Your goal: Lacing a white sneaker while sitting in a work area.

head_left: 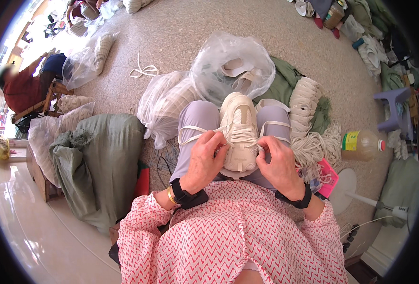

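Observation:
A cream sneaker [238,118] rests between my knees, its toe end away from me or toward me I cannot tell. A flat cream shoelace [242,134] runs through its eyelets, and its loose lengths loop out over both knees. At the shoe's left side my left hand [203,158] is closed in a pinch on the lace. On the other side my right hand [281,165] likewise pinches the lace close to the eyelets. The exact tips in the fingers are partly hidden.
Beyond my knees lie a clear plastic bag [204,59] with shoe parts and a bagged stack [164,102]. To the right are stacked shoe uppers [304,97], a lace bundle [320,144], a bottle [359,145] and a stool [393,106]. A green sack [105,161] stands left; another person [27,90] sits farther left.

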`<action>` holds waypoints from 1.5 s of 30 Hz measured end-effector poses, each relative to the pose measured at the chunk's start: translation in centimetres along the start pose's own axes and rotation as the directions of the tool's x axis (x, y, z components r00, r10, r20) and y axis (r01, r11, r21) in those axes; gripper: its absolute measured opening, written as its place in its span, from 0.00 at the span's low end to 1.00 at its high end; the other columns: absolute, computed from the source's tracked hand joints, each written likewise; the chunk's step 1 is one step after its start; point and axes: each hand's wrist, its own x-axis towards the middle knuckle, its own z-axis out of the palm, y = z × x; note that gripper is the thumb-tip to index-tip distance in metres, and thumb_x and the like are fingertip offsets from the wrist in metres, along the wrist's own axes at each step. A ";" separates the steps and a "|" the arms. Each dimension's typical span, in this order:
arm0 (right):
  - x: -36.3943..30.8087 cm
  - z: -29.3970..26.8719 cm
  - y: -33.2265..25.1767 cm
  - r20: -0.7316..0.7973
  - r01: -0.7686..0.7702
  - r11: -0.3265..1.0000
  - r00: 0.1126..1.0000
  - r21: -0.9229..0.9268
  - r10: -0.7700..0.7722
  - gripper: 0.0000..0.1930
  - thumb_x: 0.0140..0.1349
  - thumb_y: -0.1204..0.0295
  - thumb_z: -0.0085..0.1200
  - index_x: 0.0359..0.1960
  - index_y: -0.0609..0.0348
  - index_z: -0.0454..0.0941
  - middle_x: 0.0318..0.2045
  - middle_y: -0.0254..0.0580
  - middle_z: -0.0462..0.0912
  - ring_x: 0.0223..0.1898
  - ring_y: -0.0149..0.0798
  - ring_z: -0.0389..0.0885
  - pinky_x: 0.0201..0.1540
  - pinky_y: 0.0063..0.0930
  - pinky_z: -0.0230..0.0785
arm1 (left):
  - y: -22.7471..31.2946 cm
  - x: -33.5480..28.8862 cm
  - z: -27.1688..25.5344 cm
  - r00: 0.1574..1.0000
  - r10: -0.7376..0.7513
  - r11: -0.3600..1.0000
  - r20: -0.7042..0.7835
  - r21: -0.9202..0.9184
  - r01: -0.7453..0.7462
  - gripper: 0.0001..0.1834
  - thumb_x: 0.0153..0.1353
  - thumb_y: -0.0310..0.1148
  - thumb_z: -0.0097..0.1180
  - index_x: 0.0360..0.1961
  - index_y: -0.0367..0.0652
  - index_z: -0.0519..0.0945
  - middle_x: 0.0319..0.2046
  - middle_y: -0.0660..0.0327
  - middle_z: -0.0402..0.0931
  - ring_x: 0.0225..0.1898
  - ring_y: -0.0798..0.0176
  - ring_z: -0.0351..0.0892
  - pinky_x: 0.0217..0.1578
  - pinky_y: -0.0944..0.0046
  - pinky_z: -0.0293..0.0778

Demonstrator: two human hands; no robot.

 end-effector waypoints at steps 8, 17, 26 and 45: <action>-0.2 -0.2 -0.9 0.161 0.185 0.954 0.976 -0.237 -0.149 0.09 0.59 0.82 0.58 0.41 0.64 0.80 0.40 0.49 0.79 0.45 0.51 0.82 0.47 0.43 0.77 | 0.2 -0.2 -0.6 0.996 0.029 0.999 0.083 -0.036 -0.026 0.10 0.59 0.23 0.67 0.37 0.36 0.77 0.32 0.54 0.75 0.29 0.54 0.80 0.31 0.58 0.77; 1.0 -0.1 -1.5 0.110 0.279 0.932 0.959 -0.233 -0.259 0.06 0.62 0.80 0.57 0.40 0.63 0.77 0.38 0.46 0.78 0.42 0.50 0.82 0.43 0.41 0.77 | 1.0 0.1 -1.1 0.988 0.100 0.993 0.119 0.044 -0.105 0.15 0.54 0.25 0.66 0.39 0.35 0.74 0.35 0.49 0.74 0.38 0.43 0.77 0.39 0.50 0.75; 1.6 2.1 -2.7 0.154 0.166 0.978 0.971 0.128 -0.185 0.04 0.68 0.76 0.55 0.41 0.63 0.77 0.36 0.51 0.81 0.37 0.57 0.83 0.39 0.48 0.76 | 0.8 0.0 -0.9 0.982 0.116 0.987 0.150 0.093 -0.130 0.10 0.58 0.21 0.58 0.40 0.34 0.72 0.37 0.45 0.73 0.41 0.38 0.75 0.42 0.46 0.73; 2.3 -5.3 -4.6 0.394 -0.153 0.941 0.919 0.300 0.024 0.03 0.64 0.78 0.61 0.35 0.64 0.79 0.29 0.39 0.82 0.26 0.30 0.81 0.29 0.28 0.73 | 1.6 0.6 -1.9 0.990 -0.006 1.000 0.144 -0.016 0.008 0.11 0.58 0.20 0.59 0.40 0.36 0.71 0.31 0.51 0.73 0.33 0.47 0.78 0.34 0.52 0.74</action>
